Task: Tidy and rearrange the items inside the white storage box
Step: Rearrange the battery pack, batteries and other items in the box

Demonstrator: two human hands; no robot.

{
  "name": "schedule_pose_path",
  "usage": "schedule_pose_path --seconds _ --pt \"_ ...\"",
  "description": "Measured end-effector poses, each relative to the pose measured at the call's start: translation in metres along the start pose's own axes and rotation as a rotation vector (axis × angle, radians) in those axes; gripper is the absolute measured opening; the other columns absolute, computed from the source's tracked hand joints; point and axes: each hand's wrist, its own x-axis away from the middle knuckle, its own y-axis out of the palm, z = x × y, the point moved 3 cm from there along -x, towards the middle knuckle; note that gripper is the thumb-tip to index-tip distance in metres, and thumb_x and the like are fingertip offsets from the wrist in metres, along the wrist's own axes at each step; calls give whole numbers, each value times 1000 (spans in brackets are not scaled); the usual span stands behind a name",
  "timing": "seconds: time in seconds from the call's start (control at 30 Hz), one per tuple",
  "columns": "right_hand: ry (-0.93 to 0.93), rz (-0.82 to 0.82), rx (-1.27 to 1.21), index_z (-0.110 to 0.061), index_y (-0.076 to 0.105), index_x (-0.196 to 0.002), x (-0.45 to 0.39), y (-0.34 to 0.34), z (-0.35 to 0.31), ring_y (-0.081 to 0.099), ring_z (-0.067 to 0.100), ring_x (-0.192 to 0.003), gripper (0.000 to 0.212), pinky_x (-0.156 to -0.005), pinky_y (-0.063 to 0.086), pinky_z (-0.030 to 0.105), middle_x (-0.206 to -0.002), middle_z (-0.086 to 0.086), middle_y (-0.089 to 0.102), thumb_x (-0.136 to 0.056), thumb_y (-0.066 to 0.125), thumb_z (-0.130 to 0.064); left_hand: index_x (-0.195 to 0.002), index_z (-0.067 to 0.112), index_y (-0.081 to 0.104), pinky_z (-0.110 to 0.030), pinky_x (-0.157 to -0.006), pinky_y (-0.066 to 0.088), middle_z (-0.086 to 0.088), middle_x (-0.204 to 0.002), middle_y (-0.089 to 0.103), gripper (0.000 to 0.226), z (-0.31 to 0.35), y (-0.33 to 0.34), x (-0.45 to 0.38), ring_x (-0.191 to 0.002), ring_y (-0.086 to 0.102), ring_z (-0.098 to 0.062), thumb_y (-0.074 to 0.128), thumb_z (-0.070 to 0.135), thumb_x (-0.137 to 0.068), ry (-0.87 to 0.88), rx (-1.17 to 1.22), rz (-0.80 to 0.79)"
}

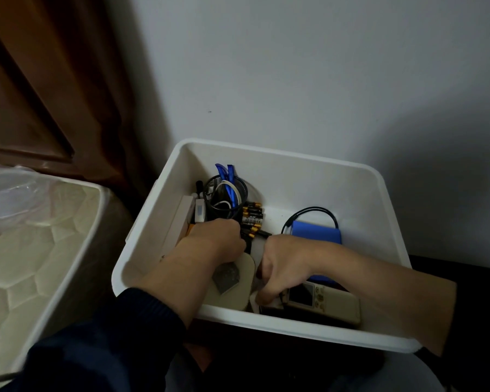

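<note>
Left grip: the left hand [214, 240] is down in the box [391, 222], fingers curled among the batteries [252, 219]; what they close on, if anything, is hidden, so I cannot tell.
Right grip: the right hand [283, 267] has its fingers curled down at the near wall of the box, seemingly pinching the end of the remote [320, 299], though blur hides the contact.
Remote: cream, flat in the box's near right corner.
Plug: a pale adapter [238, 281] lies between the two hands, against the near wall.
Batteries: black and gold, heaped near the box's middle.
Cup: a black mesh cup [227, 193] with blue and white cables stands in the box's far left part.
Pack: a blue pack [317, 232] with a black cable sits right of the batteries.
Box: white, open, against the wall [294, 66].
Mattress [34, 236]: left of the box.
</note>
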Motion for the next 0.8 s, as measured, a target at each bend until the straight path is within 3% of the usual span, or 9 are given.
schedule_pose_path --seconds 0.1,0.17,0.3,0.43,0.53,0.63,0.7,0.77,0.8 --pt "10 50 -126 -22 82 -73 7 -6 7 64 -1 -74 27 -82 57 31 -68 -18 72 -78 85 -49 -120 19 63 -37 -85 49 -5 -117 66 28 -1 1 -1 -104 64 -24 49 37 -104 -1 2 -4" --pt "14 96 -153 -27 83 -76 15 -17 13 70 -4 -87 26 -92 58 30 -80 -25 76 -76 85 -53 -120 20 63 -37 -85 48 -5 -118 66 27 -2 2 -1 -104 64 -23 50 37 -103 -1 -6 -1" --pt "51 278 -247 -27 85 -96 32 -51 40 77 8 -87 37 -86 63 33 -94 -11 81 -78 82 -60 -116 22 61 -39 -87 49 -3 -115 65 21 -4 2 0 -104 63 -24 51 34 -102 14 -25 16" --pt "77 608 -720 -5 80 -101 33 -71 61 81 21 -76 33 -65 63 24 -86 9 81 -82 89 -31 -114 20 60 -36 -81 45 -4 -112 65 19 -1 1 0 -100 63 -25 51 30 -102 35 -10 47" --pt "85 775 -920 -1 80 -94 23 -70 62 80 24 -72 19 -66 65 29 -80 16 79 -84 88 -15 -115 19 59 -36 -79 46 -5 -113 65 17 1 0 2 -100 63 -26 51 28 -102 64 6 82" --pt "138 886 -878 -10 82 -88 7 -68 61 80 27 -72 5 -71 67 37 -81 9 80 -85 83 -7 -119 20 58 -37 -84 48 -6 -117 65 19 2 -1 2 -104 62 -27 51 26 -102 75 12 94" --pt "189 958 -672 -14 82 -97 -5 -69 64 76 18 -73 12 -66 63 21 -88 3 78 -85 82 -12 -119 20 57 -37 -82 46 -6 -118 64 19 2 -1 1 -103 61 -26 52 26 -101 78 21 83" --pt "224 1017 -384 -19 81 -105 -12 -72 62 63 1 -72 20 -52 41 0 -94 -7 72 -85 81 -17 -119 21 55 -36 -78 44 -6 -118 64 19 2 1 -1 -98 58 -24 53 26 -101 81 25 75" --pt "218 1025 -296 -21 80 -109 -15 -72 60 59 0 -73 23 -52 35 -1 -98 -7 71 -86 81 -17 -120 21 54 -36 -77 43 -6 -118 64 20 2 1 -2 -96 58 -24 54 27 -101 84 27 78"
